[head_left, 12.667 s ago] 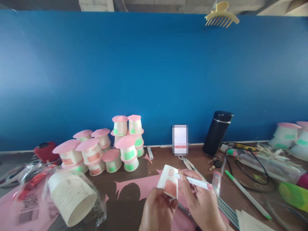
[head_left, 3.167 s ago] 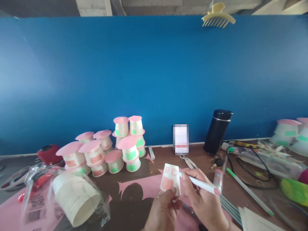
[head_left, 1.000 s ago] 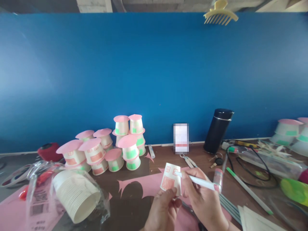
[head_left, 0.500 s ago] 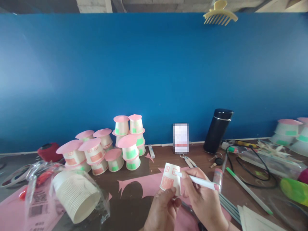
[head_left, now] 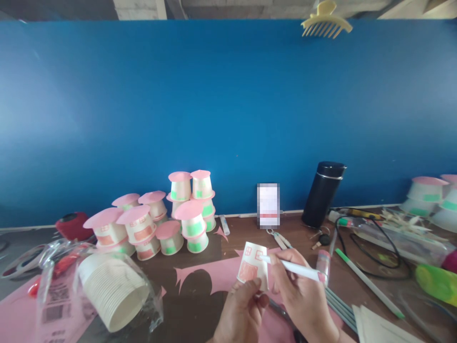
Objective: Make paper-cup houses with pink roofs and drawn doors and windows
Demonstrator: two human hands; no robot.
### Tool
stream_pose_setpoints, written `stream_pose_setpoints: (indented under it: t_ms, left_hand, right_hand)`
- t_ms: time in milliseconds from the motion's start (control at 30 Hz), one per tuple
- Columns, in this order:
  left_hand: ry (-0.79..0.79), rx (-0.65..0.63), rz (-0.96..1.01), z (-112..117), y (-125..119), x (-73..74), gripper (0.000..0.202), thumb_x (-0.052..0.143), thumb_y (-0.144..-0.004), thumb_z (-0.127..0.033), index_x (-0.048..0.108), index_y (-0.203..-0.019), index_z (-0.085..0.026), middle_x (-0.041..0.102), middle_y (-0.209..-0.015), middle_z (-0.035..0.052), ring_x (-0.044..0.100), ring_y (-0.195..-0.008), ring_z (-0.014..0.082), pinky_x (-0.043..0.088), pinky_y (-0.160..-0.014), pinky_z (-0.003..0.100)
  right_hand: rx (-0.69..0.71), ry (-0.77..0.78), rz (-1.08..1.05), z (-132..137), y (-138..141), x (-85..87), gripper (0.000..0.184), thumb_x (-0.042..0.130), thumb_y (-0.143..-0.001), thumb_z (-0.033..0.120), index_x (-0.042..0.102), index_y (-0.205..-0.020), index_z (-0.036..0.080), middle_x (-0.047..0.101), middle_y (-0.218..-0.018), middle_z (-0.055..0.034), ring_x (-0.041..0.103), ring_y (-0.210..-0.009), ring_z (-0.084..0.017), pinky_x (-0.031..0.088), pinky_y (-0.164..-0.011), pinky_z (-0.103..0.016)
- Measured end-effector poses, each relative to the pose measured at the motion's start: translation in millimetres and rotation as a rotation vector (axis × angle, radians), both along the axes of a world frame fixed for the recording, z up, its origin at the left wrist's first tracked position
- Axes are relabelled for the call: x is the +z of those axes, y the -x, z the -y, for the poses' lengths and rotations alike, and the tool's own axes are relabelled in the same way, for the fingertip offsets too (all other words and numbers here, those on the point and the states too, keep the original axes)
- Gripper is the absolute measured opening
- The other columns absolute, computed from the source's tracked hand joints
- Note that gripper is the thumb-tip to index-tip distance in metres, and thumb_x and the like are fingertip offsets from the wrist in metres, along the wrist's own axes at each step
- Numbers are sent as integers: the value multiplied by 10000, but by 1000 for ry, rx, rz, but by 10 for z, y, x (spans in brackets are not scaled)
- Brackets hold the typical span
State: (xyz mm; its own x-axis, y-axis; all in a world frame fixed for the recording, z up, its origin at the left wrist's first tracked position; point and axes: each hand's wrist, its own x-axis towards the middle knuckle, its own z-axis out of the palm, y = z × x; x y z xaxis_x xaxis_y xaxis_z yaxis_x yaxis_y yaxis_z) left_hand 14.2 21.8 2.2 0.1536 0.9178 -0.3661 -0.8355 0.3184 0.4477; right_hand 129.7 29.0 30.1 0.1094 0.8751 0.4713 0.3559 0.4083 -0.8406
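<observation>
A white paper cup (head_left: 254, 263) is gripped near its lower end by my left hand (head_left: 243, 305). Red drawings mark its side: a filled-in door and two small windows. My right hand (head_left: 298, 295) pinches a white marker (head_left: 300, 269), its tip resting at the right-hand window and its reddish end pointing right. Beneath both hands lies pink paper (head_left: 228, 274) with curved cut-outs. Dark-handled scissors (head_left: 282, 312) are partly hidden under my right hand.
Left of my hands stand stacked cups with pink paper roofs (head_left: 189, 209). A bagged sleeve of cups (head_left: 110, 290) lies in front. A phone (head_left: 268, 205) leans on the blue partition (head_left: 228, 105), near a black flask (head_left: 323, 195). Rightward are keys (head_left: 323, 238), a green-capped marker (head_left: 369, 283) and a black cable (head_left: 396, 247).
Both hands, the cup and the marker stay almost where they were. The marker's tip is still at the right-hand window.
</observation>
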Motion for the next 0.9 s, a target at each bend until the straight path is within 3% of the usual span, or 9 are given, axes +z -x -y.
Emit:
stream_pose_setpoints:
  t_ms: [900]
  left_hand:
    - [19,0,17,-8,25,21,183,800,-557,-109,659,-673,-102,644,-651,26,533,-574,97,430,-558,237]
  right_hand:
    - [-20,16,-49,10,14,21,139,541,-909,353,562,-893,216,519,-486,70,506,-405,-115,405,-406,-202]
